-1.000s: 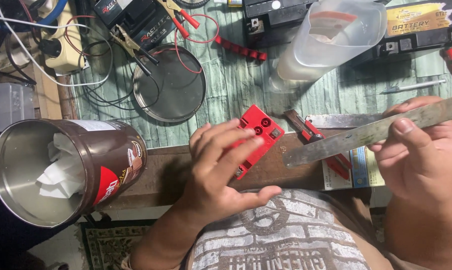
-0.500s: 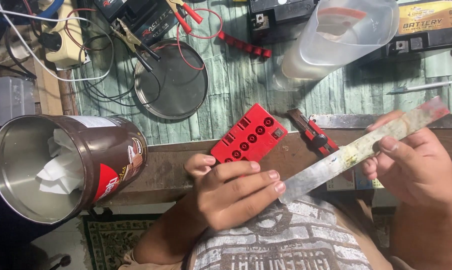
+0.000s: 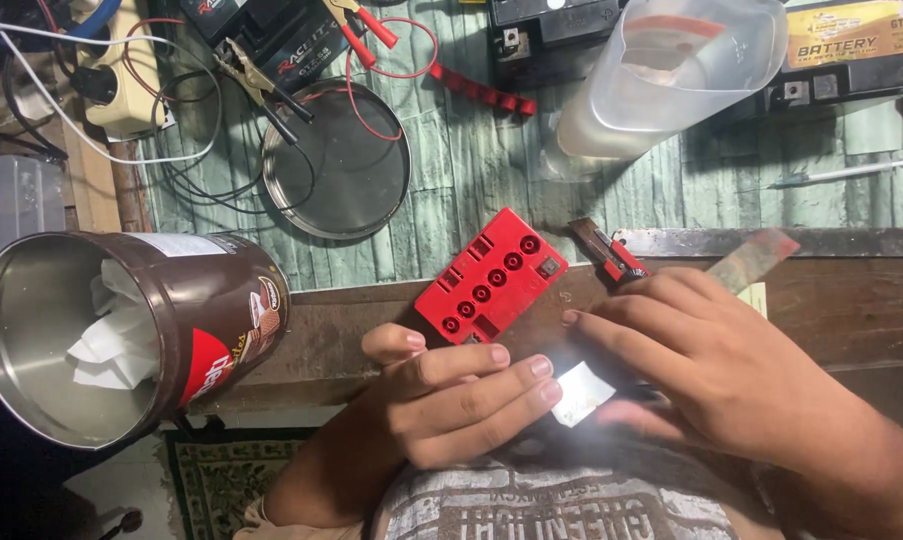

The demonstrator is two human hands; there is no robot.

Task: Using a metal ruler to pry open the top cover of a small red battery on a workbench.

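1. A person sits at a worktop [image 3: 852,300], seen from above, with both bare hands close together at its near edge, just over their lap.
2. The left hand [image 3: 452,400] lies with its fingers [image 3: 502,385] curled loosely, tips pointing right. The thumb touches the near corner of a red plastic block [image 3: 492,280] with a row of round holes, which lies flat and slanted on the worktop edge.
3. The right hand [image 3: 712,370] is blurred. It covers a long flat metal blade [image 3: 757,258]; only the far tip sticks out beyond the knuckles, and a bright shining piece shows between the two hands. Its fingers seem wrapped over the blade, but I cannot tell how firmly.
4. My reading: the step in hand is working the blade near the red block, the left hand steadying.
5. The next move would call for a firm hold on the blade and keeping the left fingertips off its edge.
6. A small red and dark tool [image 3: 607,255] lies just beside the block, near the right hand.
7. To the left a brown tin [image 3: 202,330] lies on its side, white paper inside.
8. Farther back are a round metal lid [image 3: 337,160], a clear plastic jug [image 3: 672,80], clip leads and dark batteries.
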